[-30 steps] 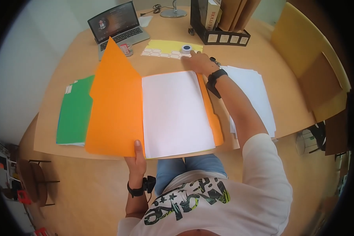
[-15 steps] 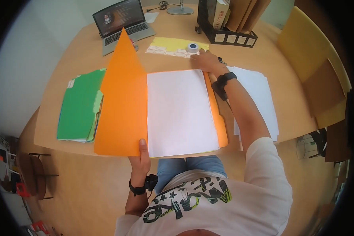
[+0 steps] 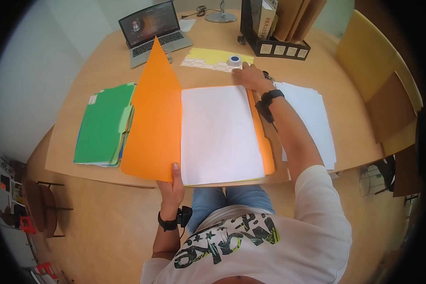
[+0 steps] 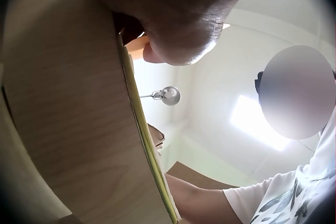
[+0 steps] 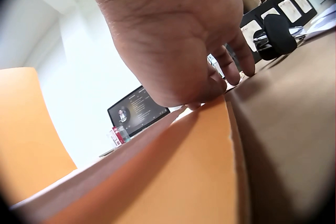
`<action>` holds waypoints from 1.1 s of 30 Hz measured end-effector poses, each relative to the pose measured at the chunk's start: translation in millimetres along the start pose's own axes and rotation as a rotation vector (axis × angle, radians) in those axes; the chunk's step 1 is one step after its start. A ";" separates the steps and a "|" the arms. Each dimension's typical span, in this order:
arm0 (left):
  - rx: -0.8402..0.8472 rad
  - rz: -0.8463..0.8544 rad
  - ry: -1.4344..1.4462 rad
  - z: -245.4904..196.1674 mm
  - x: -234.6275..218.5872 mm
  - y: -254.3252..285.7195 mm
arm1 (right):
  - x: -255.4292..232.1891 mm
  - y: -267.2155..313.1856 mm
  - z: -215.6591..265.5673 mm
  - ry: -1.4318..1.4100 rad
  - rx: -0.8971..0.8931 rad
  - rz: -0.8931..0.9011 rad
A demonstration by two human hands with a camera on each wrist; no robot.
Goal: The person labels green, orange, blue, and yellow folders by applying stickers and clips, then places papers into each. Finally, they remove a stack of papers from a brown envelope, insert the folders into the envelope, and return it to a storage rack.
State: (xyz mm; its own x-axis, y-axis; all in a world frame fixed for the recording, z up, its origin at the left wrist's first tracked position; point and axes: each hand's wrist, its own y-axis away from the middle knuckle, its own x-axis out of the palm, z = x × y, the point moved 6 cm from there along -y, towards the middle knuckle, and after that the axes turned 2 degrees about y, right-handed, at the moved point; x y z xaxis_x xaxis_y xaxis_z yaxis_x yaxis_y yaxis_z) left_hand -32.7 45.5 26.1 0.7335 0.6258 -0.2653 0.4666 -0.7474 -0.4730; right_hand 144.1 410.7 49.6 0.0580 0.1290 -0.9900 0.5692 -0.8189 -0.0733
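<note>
A light wood-grained desk (image 3: 352, 109) carries everything here. At its near edge, in front of the person, lies a spread orange paper folder (image 3: 155, 123), its left flap tilted up and a white paper sheet (image 3: 222, 137) on its right half. Left of it is a stack topped by a green paper folder (image 3: 104, 125); to the right is a pile of white paper (image 3: 312, 118). A grey laptop (image 3: 158, 40) stands at the far left. Beyond the orange folder lies a flat yellow-and-white label sheet (image 3: 203, 54).

The left hand (image 3: 172, 187) pinches the orange folder's near edge by the fold, thumb on top, fingers underneath. The right hand (image 3: 251, 75) is at the folder's far right corner, next to the label sheet. The right wrist view shows its fingers bent downward, close together; whether they grip anything I cannot tell. A small round white object with a dark centre (image 3: 234, 60) sits on the label sheet, near those fingertips.

Only the left wrist view shows the silver lamp head (image 4: 170, 96); the right wrist view shows more plainly a black rounded object with silver parts (image 5: 276, 37) beyond the fingers.
</note>
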 end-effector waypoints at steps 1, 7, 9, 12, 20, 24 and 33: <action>-0.004 0.001 0.008 -2.0 0.5 0.1 | 1.0 0.4 -0.4 0.001 0.003 -0.003; -0.003 -0.002 0.017 -6.9 0.6 -2.3 | 1.3 2.3 -8.8 -0.108 0.031 -0.122; 0.004 -0.008 0.020 -7.7 1.2 -2.8 | -0.3 2.4 -20.3 -0.233 0.091 -0.177; 0.008 -0.008 0.021 -9.5 1.2 -3.2 | -19.1 12.3 -34.0 -0.169 0.218 -0.283; 0.012 -0.002 0.032 -10.1 1.9 -3.6 | 3.9 24.0 -106.0 -0.333 0.222 -0.052; 0.045 -0.028 0.050 -11.4 2.9 -4.1 | 2.4 36.5 -115.3 -0.531 0.108 0.047; 0.002 -0.012 0.013 -1.0 1.3 0.2 | 1.8 12.7 -112.6 -0.842 0.045 -0.118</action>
State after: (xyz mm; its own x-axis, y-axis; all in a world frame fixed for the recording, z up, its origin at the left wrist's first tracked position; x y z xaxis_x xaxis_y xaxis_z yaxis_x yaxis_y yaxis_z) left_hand -31.2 46.0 26.5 0.7343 0.6318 -0.2482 0.4747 -0.7394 -0.4774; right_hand 243.8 463.5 60.5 -0.6395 -0.2296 -0.7337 0.4991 -0.8499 -0.1690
